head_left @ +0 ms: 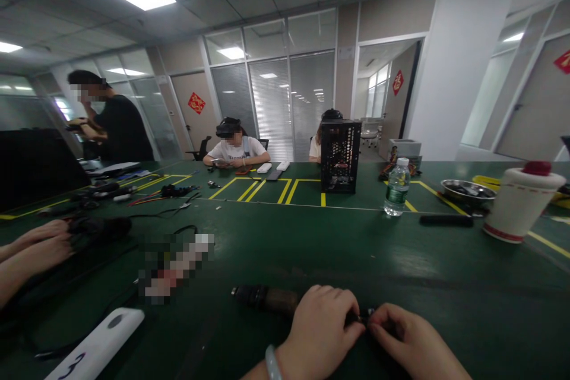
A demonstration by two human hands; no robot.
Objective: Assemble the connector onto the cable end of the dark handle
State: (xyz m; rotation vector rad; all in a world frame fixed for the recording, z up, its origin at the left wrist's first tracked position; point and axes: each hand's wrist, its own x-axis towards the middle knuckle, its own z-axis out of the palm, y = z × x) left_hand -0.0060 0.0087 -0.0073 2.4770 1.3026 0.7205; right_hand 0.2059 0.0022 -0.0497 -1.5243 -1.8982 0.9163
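Note:
My left hand, with a pale bangle at the wrist, is closed in a pinch. My right hand is also pinched shut, its fingertips almost meeting the left ones. A small dark piece shows between both sets of fingertips; most of it is covered, so its kind is unclear. Left of my left hand lies a dark, cylindrical handheld tool with a brownish body and a narrow metal tip pointing left. Its right end is hidden behind my left hand, and I cannot tell whether the hand grips it.
Another person's hands handle a black object at left. A white device lies near-left on the green table. Beyond stand a black computer case, a water bottle, a metal bowl and a large cup.

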